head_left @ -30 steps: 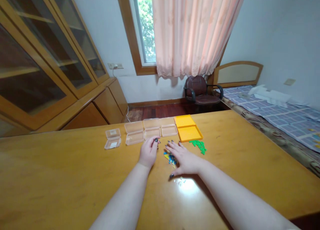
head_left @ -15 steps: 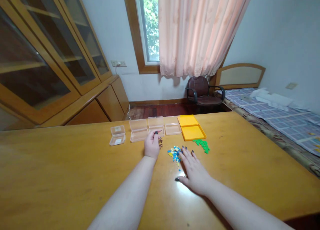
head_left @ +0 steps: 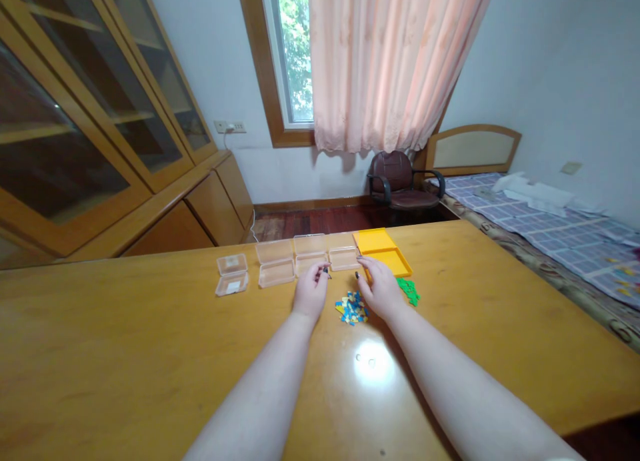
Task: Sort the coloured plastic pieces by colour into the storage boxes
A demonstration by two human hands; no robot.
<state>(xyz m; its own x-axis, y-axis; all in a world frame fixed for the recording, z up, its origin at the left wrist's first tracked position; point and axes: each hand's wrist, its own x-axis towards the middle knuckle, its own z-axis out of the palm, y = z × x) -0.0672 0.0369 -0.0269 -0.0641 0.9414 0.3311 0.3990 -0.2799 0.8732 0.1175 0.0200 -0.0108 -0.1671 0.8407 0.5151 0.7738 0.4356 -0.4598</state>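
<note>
A loose pile of small blue, yellow and cream building pieces (head_left: 352, 309) lies on the wooden table between my hands. My left hand (head_left: 310, 290) is curled at the left of the pile, its fingers drawn in near the thumb; whatever they hold is hidden. Over at the upper right of the pile is my right hand (head_left: 384, 289), thumb and fingers apart with nothing seen between them. Its fingertips are near an open yellow case (head_left: 404, 269) and a clear plastic box (head_left: 344, 258). Green pieces (head_left: 410, 291) lie just to the right of that hand.
More clear plastic boxes stand with lids open along the far side: one behind my left hand, another box (head_left: 277, 273) left of it, and a smaller box (head_left: 233, 284) farther left. Beyond the table are a brown armchair (head_left: 397, 181) and a bed (head_left: 530, 204).
My right hand has moved forward from beside the pile toward the boxes. The scattered blue and yellow pieces are now bunched more closely. Brown pieces beside my left hand are no longer visible.
</note>
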